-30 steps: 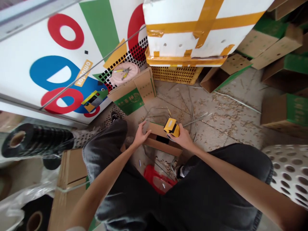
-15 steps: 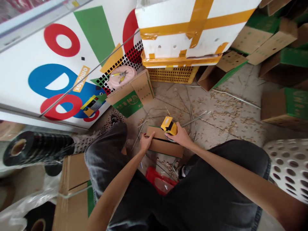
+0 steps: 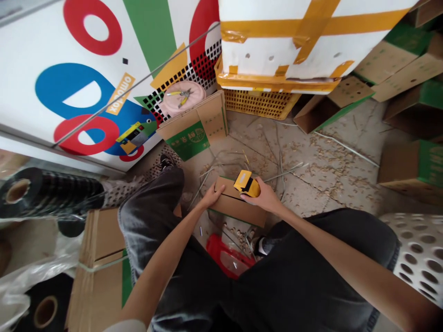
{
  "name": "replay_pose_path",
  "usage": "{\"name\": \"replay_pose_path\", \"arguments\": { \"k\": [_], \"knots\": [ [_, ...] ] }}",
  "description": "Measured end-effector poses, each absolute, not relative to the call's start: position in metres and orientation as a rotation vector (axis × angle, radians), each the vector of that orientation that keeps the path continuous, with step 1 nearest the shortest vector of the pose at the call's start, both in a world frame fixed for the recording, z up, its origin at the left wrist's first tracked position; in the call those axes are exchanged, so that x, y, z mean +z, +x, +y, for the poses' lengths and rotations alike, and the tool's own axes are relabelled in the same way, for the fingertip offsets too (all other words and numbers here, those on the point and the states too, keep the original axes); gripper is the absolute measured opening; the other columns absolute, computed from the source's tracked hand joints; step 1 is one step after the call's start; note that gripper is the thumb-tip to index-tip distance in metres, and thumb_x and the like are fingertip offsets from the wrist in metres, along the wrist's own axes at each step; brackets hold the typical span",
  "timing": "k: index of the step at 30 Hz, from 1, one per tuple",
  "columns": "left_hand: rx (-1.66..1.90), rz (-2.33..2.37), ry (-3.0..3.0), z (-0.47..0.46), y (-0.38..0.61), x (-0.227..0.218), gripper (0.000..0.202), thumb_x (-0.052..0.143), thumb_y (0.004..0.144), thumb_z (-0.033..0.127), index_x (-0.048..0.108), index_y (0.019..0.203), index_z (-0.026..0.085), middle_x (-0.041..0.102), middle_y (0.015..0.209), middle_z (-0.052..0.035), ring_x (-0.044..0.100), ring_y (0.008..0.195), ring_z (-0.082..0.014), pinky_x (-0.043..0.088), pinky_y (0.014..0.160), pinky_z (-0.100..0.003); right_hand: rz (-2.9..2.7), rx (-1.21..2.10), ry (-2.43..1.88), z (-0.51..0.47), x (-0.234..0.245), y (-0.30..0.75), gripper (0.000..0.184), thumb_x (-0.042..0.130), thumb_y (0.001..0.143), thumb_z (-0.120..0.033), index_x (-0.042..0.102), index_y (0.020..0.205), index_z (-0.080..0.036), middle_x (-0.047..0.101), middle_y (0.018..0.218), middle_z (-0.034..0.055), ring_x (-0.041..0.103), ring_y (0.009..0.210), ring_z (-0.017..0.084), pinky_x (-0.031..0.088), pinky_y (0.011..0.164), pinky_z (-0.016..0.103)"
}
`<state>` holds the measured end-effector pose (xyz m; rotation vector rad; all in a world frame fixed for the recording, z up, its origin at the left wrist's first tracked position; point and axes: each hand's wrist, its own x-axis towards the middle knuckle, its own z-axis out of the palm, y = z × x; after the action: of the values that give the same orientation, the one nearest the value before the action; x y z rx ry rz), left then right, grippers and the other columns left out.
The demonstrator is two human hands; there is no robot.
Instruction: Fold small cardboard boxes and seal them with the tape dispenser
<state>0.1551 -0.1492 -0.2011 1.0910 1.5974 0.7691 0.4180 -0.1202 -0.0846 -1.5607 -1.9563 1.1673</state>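
A small cardboard box point(image 3: 235, 210) with green edges sits on the floor between my knees, its two top flaps meeting at a dark seam. My left hand point(image 3: 212, 196) grips the box at its left end, thumb over the top and the other fingers mostly hidden at the side. Wrapped round a yellow-and-black hand tool point(image 3: 249, 184), my right hand point(image 3: 265, 197) is at the right part of the box top. The tool's exact kind is unclear. A thin yellow strip point(image 3: 246, 157) shows just beyond it.
Loose grey straps point(image 3: 285, 171) and scattered bits lie on the floor. Pliers point(image 3: 183, 97) rest on a pink round stool point(image 3: 195, 92). Behind are a taped white foam box point(image 3: 263, 55) and yellow crate point(image 3: 259, 103). Open cartons point(image 3: 398, 161) stand right; tied flat cardboard point(image 3: 107, 235) left.
The camera view has shifted slightly. Both hands keep their places on the box, and the yellow-and-black tool stays in my right hand over its top.
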Motion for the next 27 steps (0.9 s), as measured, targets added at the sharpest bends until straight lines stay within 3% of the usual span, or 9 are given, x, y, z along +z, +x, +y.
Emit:
{"name": "replay_pose_path", "arguments": {
  "k": [3, 8, 11, 15, 22, 27],
  "knots": [
    [0.813, 1.636, 1.061, -0.152, 0.16, -0.2, 0.076, 0.068, 0.098, 0.064, 0.059, 0.15, 0.009, 0.07, 0.145, -0.0218, 0.068, 0.133, -0.0323, 0.051, 0.117, -0.043, -1.931, 1.332, -1.465, -0.114, -0.083, 0.42, 0.07, 0.088, 0.071, -0.055, 0.064, 0.128, -0.023, 0.079, 0.119, 0.0096, 0.074, 0.107, 0.029, 0.057, 0.091, 0.04],
    [0.819, 1.734, 1.106, -0.157, 0.168, -0.194, 0.07, 0.065, 0.103, 0.051, 0.05, 0.158, 0.01, 0.07, 0.145, -0.0216, 0.068, 0.135, -0.0322, 0.05, 0.116, -0.042, -1.959, 1.507, -1.4, -0.109, -0.086, 0.421, 0.069, 0.09, 0.068, -0.052, 0.068, 0.127, -0.024, 0.08, 0.119, 0.0069, 0.075, 0.107, 0.028, 0.059, 0.093, 0.041],
    [0.793, 1.723, 1.139, -0.156, 0.167, -0.191, 0.066, 0.063, 0.105, 0.049, 0.05, 0.159, 0.012, 0.07, 0.145, -0.0203, 0.067, 0.136, -0.0326, 0.048, 0.118, -0.043, -2.082, 1.379, -1.435, -0.112, -0.083, 0.416, 0.076, 0.093, 0.065, -0.049, 0.064, 0.131, -0.025, 0.081, 0.116, 0.0067, 0.077, 0.101, 0.028, 0.059, 0.087, 0.04],
    [0.777, 1.648, 1.133, -0.152, 0.16, -0.195, 0.069, 0.064, 0.103, 0.048, 0.048, 0.16, 0.012, 0.068, 0.148, -0.0206, 0.064, 0.139, -0.0335, 0.046, 0.121, -0.047, -2.233, 1.157, -1.489, -0.121, -0.079, 0.403, 0.066, 0.087, 0.073, -0.049, 0.063, 0.129, -0.025, 0.082, 0.105, 0.0066, 0.078, 0.091, 0.027, 0.057, 0.076, 0.035],
    [0.808, 1.4, 1.129, -0.148, 0.141, -0.207, 0.078, 0.06, 0.102, 0.054, 0.045, 0.163, 0.008, 0.059, 0.158, -0.0219, 0.056, 0.149, -0.0315, 0.039, 0.128, -0.045, -2.396, 0.72, -1.438, -0.123, -0.105, 0.385, 0.056, 0.081, 0.077, -0.048, 0.069, 0.124, -0.021, 0.082, 0.095, 0.0094, 0.08, 0.086, 0.033, 0.057, 0.073, 0.038],
    [0.856, 1.369, 1.043, -0.147, 0.139, -0.207, 0.084, 0.075, 0.092, 0.053, 0.05, 0.162, 0.014, 0.055, 0.164, -0.0177, 0.053, 0.151, -0.0321, 0.038, 0.13, -0.048, -2.328, 0.668, -1.206, -0.127, -0.128, 0.386, 0.054, 0.079, 0.08, -0.051, 0.068, 0.122, -0.019, 0.082, 0.106, 0.0123, 0.08, 0.093, 0.032, 0.06, 0.08, 0.039]
  ]
}}
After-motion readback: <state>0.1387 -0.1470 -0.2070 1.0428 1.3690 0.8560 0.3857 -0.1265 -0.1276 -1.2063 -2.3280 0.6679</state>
